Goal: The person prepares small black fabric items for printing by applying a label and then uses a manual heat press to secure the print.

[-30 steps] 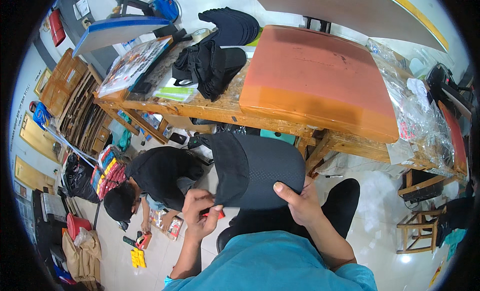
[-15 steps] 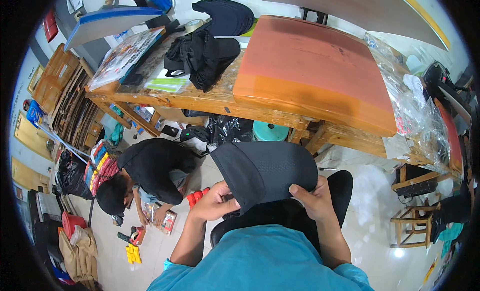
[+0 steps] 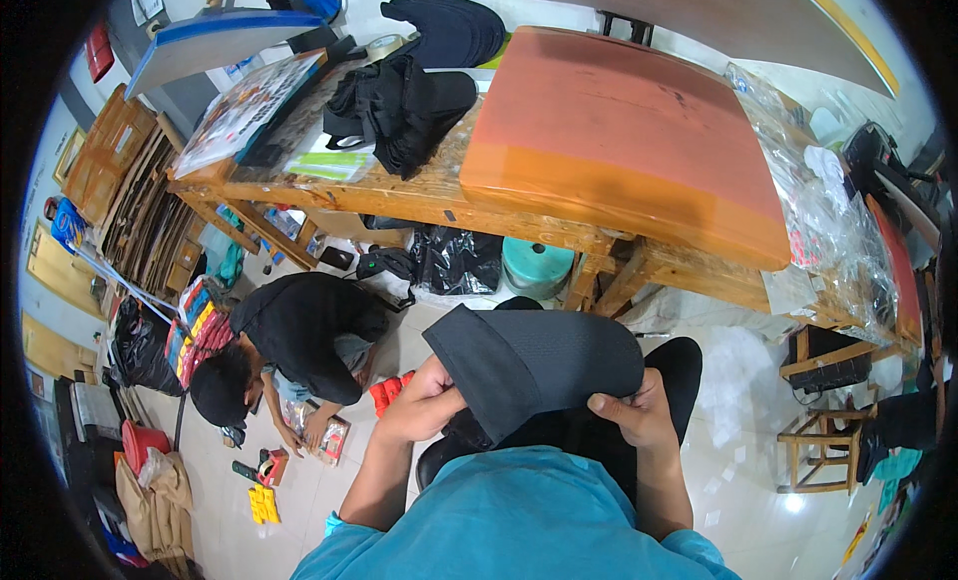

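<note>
A black cap point(image 3: 544, 355) lies flattened across my hands above my lap, its rounded brim on the right and a folded fabric band on the left. My left hand point(image 3: 419, 405) grips the band end, with some fingers hidden beneath it. My right hand point(image 3: 641, 412) pinches the right end near the brim's lower edge, thumb on top. Beyond them, on the wooden workbench point(image 3: 379, 195), are a crumpled pile of black caps point(image 3: 399, 121) and a stack of dark curved pieces point(image 3: 444, 26).
An orange padded board point(image 3: 619, 141) covers much of the bench, beside plastic wrapping point(image 3: 828, 241). At left a person point(image 3: 299, 335) in black crouches among packets on the floor. A wooden stool point(image 3: 818, 450) stands right; a teal roll point(image 3: 534, 266) lies under the bench.
The cap has tilted and moved slightly right and down. My left hand has shifted further under the band, and my right hand has moved rightward with the brim.
</note>
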Tool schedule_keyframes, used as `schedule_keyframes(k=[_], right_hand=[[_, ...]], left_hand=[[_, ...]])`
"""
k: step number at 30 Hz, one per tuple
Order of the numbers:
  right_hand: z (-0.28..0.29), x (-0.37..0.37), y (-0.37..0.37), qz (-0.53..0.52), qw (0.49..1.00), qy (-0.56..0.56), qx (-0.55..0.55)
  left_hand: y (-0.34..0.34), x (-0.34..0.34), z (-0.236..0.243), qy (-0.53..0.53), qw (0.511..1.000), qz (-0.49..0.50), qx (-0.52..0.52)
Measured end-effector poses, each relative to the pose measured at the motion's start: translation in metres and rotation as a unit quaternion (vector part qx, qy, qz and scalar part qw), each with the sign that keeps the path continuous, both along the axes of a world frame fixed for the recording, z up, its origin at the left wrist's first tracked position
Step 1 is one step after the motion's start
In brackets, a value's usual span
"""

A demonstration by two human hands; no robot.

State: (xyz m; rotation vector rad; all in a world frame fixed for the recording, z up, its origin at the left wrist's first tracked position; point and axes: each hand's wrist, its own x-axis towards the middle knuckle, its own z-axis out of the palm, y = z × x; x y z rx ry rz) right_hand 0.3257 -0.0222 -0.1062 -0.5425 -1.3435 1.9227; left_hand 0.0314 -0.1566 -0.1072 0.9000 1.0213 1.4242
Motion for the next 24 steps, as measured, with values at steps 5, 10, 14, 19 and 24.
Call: schedule_keyframes(k=[5, 10, 14, 19, 24], right_hand=[[0.019, 0.012, -0.004, -0.010, 0.996, 0.079, -0.044], [0.015, 0.007, -0.012, -0.051, 0.995, -0.027, 0.085], [0.035, -0.005, -0.012, -0.071, 0.979, -0.046, 0.184], [0.041, -0.027, 0.006, -0.105, 0.970, -0.066, 0.208], [0.033, -0.057, 0.031, -0.134, 0.977, -0.055, 0.159]], left_hand=[[0.035, -0.023, 0.049, 0.460, 0.877, 0.118, 0.075], [0.061, -0.033, 0.071, 0.466, 0.787, 0.404, -0.019], [0.086, -0.050, 0.093, 0.329, 0.878, 0.347, 0.033], [0.152, -0.049, 0.128, 0.140, 0.954, 0.193, 0.182], [0.179, -0.048, 0.119, 0.255, 0.929, 0.202, 0.175]])
